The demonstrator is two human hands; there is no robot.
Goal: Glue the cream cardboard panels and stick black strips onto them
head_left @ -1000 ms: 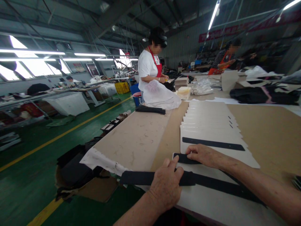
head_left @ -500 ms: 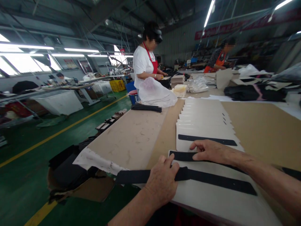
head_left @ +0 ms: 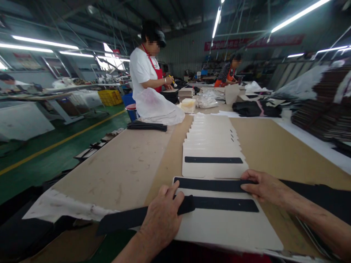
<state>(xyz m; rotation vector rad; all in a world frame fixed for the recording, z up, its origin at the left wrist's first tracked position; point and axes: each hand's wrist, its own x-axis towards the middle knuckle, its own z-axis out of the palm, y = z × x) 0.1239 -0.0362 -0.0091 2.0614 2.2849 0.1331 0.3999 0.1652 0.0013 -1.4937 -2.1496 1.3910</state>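
A white board lies near the table's front edge with a black strip along its far edge. My right hand pinches the right part of this strip between thumb and forefinger. At its left end, my left hand presses an extended forefinger on the corner. Under the palm and other fingers of that hand is a second, loose black strip, jutting out left past the table. Nearer me on the board, another black strip lies flat, its left end covered by the loose one.
Beyond the board, overlapping white boards run back in a row, the front one bearing a black strip. More black strips lie at the far left. A co-worker stands past a white plastic bag. Black material lies right.
My right hand has slid rightward along the upper strip, which now lies straight along the board's edge. My left forefinger stays at its left end. The view has turned right.
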